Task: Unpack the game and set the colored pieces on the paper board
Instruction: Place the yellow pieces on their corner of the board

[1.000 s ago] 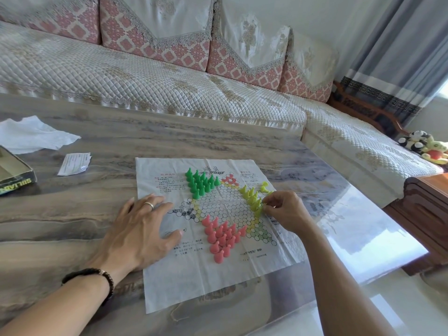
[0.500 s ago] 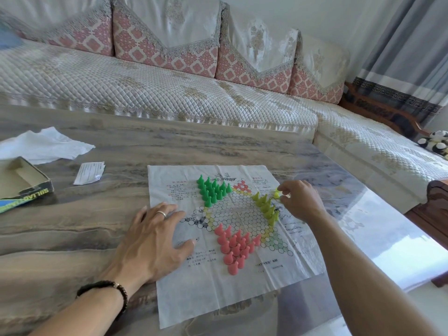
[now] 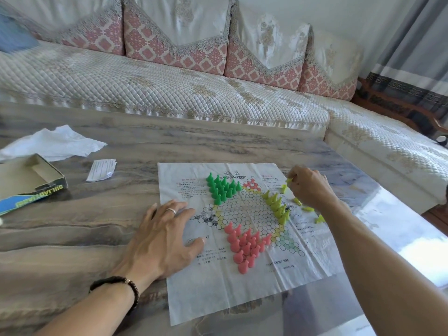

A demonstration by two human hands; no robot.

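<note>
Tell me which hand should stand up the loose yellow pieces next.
The right hand. It already pinches one yellow piece beside the fallen ones, while the left hand lies flat on the paper board, likely steadying it.

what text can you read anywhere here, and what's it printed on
"SULIAO" then a blurred second word, seen upside down in yellow-green on the blue side of the open box.
Paper board: red headings and black print around the hexagon grid, too small and blurred to read.
Folded slip beside the box: fine print, unreadable.
The right hand pinches a yellow piece; the pieces carry no text.
</note>
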